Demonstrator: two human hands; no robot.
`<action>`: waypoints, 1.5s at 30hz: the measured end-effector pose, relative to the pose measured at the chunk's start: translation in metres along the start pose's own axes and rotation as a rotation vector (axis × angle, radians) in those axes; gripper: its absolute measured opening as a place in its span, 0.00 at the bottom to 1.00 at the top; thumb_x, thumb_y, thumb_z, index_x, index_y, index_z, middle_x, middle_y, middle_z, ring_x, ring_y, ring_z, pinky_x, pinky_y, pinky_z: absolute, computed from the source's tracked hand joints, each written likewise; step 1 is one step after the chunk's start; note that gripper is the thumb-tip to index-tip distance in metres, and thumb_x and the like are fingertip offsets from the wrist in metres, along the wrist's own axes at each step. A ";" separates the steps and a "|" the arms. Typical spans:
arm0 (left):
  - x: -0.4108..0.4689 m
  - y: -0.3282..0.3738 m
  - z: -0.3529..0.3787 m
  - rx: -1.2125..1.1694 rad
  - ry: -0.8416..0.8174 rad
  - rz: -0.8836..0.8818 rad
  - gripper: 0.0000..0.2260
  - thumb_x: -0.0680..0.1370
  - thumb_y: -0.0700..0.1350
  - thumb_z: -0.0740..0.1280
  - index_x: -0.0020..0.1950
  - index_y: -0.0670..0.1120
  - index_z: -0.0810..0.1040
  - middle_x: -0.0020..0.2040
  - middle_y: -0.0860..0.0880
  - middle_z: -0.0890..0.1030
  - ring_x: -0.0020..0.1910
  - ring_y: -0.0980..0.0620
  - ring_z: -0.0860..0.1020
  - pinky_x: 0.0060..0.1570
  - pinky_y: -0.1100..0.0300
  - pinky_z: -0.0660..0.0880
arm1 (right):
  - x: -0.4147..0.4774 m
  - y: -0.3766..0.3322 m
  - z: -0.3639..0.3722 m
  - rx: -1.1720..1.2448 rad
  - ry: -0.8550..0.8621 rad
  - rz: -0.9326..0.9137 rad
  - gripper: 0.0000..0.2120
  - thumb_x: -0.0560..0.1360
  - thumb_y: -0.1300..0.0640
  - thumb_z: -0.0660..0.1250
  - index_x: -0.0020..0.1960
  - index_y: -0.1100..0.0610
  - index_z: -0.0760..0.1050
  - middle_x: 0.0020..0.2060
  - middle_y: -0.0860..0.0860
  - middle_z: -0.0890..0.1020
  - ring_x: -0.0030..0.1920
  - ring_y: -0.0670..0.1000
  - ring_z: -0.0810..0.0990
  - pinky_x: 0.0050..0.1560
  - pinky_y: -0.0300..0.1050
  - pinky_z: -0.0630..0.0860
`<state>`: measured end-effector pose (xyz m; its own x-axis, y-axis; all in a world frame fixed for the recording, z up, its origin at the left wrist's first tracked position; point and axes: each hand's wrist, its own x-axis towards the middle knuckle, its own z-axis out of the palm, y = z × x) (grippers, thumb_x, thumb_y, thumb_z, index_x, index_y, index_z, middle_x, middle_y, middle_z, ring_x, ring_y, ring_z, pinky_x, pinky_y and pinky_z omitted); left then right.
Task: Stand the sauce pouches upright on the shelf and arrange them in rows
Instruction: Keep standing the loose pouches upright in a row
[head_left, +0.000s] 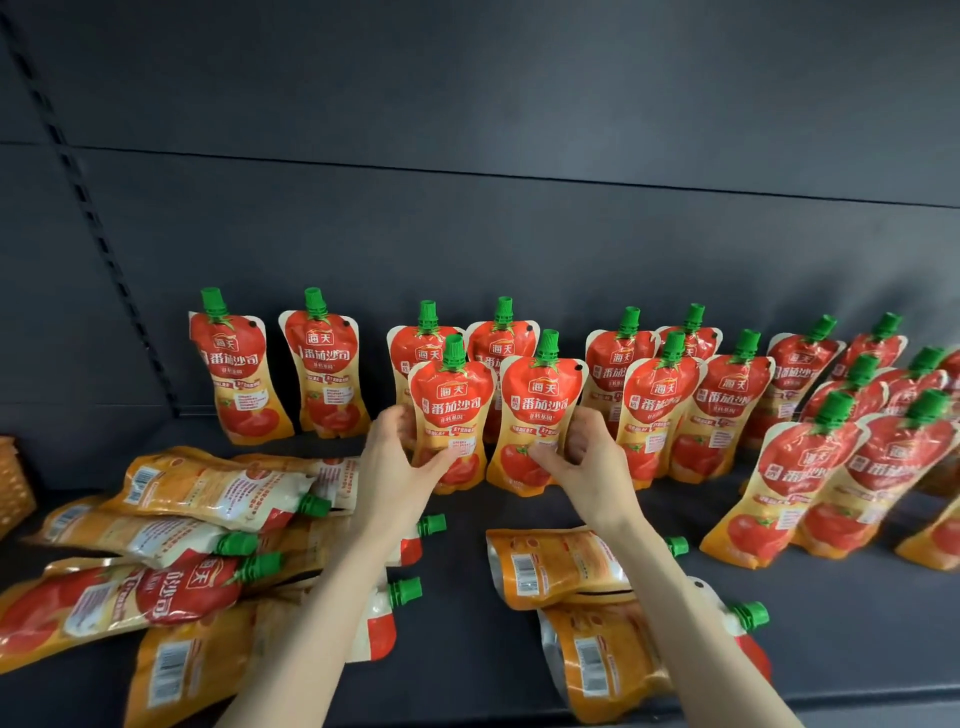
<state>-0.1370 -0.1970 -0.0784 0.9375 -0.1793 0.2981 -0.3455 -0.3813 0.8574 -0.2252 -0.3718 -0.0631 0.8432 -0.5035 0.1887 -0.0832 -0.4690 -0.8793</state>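
Observation:
Red-and-orange tomato sauce pouches with green caps fill the dark shelf (467, 530). My left hand (400, 457) grips the lower part of one upright pouch (451, 395). Beside it, my right hand (587, 452) grips a second upright pouch (540, 400). Both pouches stand in the second row, in front of the back row (322, 358) along the rear wall. More upright pouches (727, 405) stand in rows to the right. Several pouches lie flat in a pile (171, 551) at the left, and two flat pouches (571, 566) lie under my right forearm.
A woven orange basket (13, 483) sits at the far left edge. The dark back panel (467, 182) rises behind the rows, with a slotted upright rail (93, 218) at the left. The shelf's front lip (467, 719) runs along the bottom.

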 end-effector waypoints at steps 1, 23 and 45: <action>-0.005 -0.001 -0.001 0.016 0.050 0.018 0.28 0.68 0.50 0.75 0.64 0.46 0.69 0.60 0.48 0.75 0.58 0.53 0.74 0.52 0.61 0.71 | -0.004 0.000 -0.002 0.010 0.027 -0.011 0.26 0.73 0.55 0.70 0.67 0.56 0.64 0.62 0.50 0.76 0.62 0.48 0.75 0.57 0.39 0.73; -0.130 0.060 0.048 0.598 -0.511 0.053 0.41 0.61 0.76 0.53 0.67 0.54 0.68 0.62 0.53 0.69 0.62 0.50 0.68 0.60 0.55 0.66 | -0.125 0.083 -0.106 -0.375 -0.102 -0.373 0.22 0.71 0.33 0.59 0.48 0.48 0.81 0.54 0.36 0.76 0.51 0.41 0.69 0.59 0.50 0.69; -0.187 0.079 0.046 0.549 -0.330 -0.266 0.34 0.64 0.70 0.66 0.62 0.50 0.73 0.58 0.50 0.75 0.58 0.48 0.74 0.63 0.47 0.67 | -0.138 0.069 -0.105 -0.102 -0.157 0.097 0.48 0.60 0.43 0.78 0.71 0.53 0.59 0.62 0.51 0.75 0.62 0.54 0.74 0.63 0.57 0.71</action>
<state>-0.3413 -0.2356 -0.0861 0.9621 -0.2490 -0.1108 -0.1570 -0.8387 0.5214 -0.4032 -0.4106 -0.1040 0.9003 -0.4344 0.0279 -0.2147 -0.4991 -0.8395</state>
